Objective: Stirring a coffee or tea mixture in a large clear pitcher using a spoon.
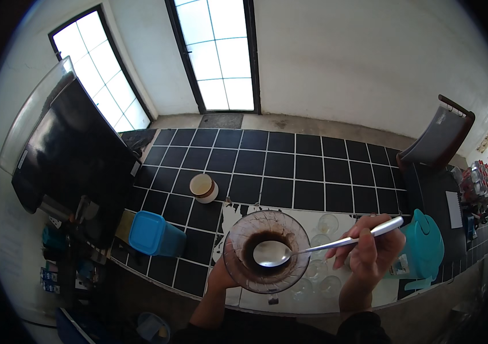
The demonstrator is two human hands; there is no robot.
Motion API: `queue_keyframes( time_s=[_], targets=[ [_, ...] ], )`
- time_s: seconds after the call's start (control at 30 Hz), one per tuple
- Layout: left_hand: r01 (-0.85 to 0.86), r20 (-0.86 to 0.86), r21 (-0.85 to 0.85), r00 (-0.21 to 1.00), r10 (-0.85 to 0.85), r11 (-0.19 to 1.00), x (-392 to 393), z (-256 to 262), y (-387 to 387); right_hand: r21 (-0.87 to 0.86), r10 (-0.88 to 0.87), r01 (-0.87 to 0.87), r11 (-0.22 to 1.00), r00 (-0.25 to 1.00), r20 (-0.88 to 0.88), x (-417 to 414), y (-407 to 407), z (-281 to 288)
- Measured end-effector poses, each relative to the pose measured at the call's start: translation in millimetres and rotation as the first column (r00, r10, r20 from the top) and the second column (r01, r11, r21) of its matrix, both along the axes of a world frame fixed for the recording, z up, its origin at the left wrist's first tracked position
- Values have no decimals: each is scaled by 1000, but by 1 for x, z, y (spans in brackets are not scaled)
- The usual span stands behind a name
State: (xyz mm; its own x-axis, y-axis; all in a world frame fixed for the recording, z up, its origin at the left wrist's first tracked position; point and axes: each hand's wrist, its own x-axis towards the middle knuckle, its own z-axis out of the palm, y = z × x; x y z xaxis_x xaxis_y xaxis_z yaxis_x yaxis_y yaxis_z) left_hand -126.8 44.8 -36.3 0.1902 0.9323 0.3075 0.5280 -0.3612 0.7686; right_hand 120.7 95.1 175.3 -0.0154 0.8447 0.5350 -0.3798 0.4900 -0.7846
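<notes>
My left hand (223, 275) grips a clear ribbed bowl-like vessel (244, 268) from its left side, with the fingers mostly hidden beneath it. Dark brown matter (249, 245) lies in its bottom and smears the inner wall. Between the fingers of my right hand (373, 251) is the handle of a metal spoon (273, 253). The spoon's bowl is over the vessel's opening, above the brown matter; whether it touches the inside I cannot tell. Several clear drinking glasses (328, 223) stand between the vessel and my right hand.
A blue lidded plastic container (158, 234) stands on the black-tiled counter (284, 165), left of the vessel. Farther back is a white jar with a brown band (204, 189). A teal pitcher (429, 245) stands beyond my right hand, and a notepad (454, 210) lies at far right.
</notes>
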Motion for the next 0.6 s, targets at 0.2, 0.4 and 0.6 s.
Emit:
queue_keyframes(
  time_s=[0.2,0.4,0.6],
  targets=[
    [-25,54,17,998,24,1000,6,12,3,34,-23,20,999,996,90,-2,3,-6],
    [-44,108,26,993,41,999,14,25,9,54,-94,86,995,984,153,-8,3,-3],
    [-61,165,39,985,54,997,14,36,11,108,-90,61,992,951,295,-8,7,-4]
  ],
)
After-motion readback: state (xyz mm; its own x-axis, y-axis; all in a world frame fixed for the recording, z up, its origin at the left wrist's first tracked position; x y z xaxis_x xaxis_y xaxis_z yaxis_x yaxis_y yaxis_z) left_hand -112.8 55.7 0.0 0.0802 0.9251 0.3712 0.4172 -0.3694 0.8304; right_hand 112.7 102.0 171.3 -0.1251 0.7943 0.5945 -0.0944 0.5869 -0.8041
